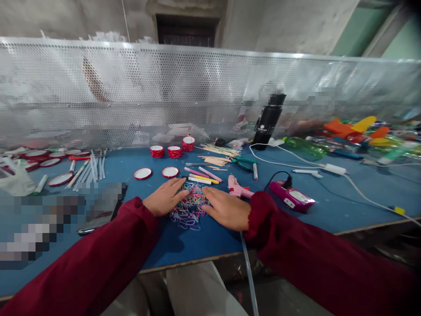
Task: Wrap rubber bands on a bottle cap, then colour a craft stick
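Observation:
A heap of thin coloured rubber bands lies on the blue table straight ahead. My left hand rests flat on the heap's left side, fingers stretched out and together. My right hand lies flat against its right side, fingers also extended. Neither hand grips anything. Both arms wear dark red sleeves.
Beyond the heap lie coloured sticks, a pink glue gun, green pliers, red-and-white lids and small red cups. A magenta device with cables sits right; a black bottle stands by the perforated metal screen.

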Motion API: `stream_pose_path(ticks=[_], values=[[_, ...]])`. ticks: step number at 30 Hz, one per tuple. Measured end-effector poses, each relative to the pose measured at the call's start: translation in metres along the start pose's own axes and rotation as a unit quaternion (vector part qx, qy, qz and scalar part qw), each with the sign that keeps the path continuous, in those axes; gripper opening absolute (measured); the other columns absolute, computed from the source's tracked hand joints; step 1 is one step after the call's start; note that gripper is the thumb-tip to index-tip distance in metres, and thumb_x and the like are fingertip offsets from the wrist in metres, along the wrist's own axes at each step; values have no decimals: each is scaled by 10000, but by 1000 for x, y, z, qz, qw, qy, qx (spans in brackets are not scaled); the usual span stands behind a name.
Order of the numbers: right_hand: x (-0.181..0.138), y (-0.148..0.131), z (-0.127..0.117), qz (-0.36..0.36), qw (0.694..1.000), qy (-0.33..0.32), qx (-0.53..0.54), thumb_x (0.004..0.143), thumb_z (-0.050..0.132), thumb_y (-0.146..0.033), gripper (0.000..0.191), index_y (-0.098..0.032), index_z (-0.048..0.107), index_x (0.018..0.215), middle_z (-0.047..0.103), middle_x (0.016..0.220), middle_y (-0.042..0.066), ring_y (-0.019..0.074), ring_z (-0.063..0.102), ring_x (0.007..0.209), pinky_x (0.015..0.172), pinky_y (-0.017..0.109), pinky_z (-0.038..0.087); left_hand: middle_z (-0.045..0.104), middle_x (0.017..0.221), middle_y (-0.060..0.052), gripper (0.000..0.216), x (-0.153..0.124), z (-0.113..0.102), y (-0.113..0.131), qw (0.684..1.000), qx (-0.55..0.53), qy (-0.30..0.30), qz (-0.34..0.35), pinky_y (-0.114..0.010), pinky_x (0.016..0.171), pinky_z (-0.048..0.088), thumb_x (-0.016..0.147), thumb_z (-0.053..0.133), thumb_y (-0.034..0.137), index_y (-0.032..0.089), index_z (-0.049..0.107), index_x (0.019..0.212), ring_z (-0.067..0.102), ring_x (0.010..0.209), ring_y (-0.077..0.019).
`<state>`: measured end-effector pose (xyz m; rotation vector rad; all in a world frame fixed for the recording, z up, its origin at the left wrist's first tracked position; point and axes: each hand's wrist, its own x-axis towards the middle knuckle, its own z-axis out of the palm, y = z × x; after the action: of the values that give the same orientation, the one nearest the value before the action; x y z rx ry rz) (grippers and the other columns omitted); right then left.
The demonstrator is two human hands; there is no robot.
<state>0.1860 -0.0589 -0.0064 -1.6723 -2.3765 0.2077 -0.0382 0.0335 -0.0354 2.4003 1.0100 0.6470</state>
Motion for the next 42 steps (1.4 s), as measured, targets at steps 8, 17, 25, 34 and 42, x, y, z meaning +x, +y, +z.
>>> stream_pose_path(ticks=[8,17,25,34,42], values=[[11,-29,15,14,999,-30,11,974,490,-440,668,-34,422,1499,412,1582,261,385,338,1514,1232,545,315,519,1546,-126,566,2,1,6,1000,-15,-22,4,-391,1216,337,980,354,432,158,533,1442,481,1440,-246],[27,-3,0,-97,989,76,-83,1001,501,-247,364,-154,657,1316,693,1329,122,243,600,1252,1083,397,423,734,1248,-113,402,8,-12,4,998,-25,58,-12,-416,1049,492,966,424,320,174,722,1193,665,1175,-271],[86,48,-19,-135,962,56,-230,988,545,-323,274,-275,814,967,775,955,76,254,609,949,828,396,350,754,1163,-91,308,11,-17,4,992,-29,121,-15,-394,1004,507,937,510,290,180,752,1093,682,1098,-249],[96,40,-10,-196,945,37,-260,966,497,-205,283,-161,735,821,746,913,115,219,561,910,861,394,302,751,1145,-92,276,12,-18,3,991,-37,132,-6,-392,993,503,928,552,309,180,758,1060,677,1095,-247],[52,28,-70,-122,970,94,-187,943,431,-242,228,-170,635,868,694,828,55,170,561,735,750,315,365,748,1126,-94,284,13,-17,-5,987,-55,149,-9,-381,944,522,923,563,347,179,757,1045,679,1067,-244]])
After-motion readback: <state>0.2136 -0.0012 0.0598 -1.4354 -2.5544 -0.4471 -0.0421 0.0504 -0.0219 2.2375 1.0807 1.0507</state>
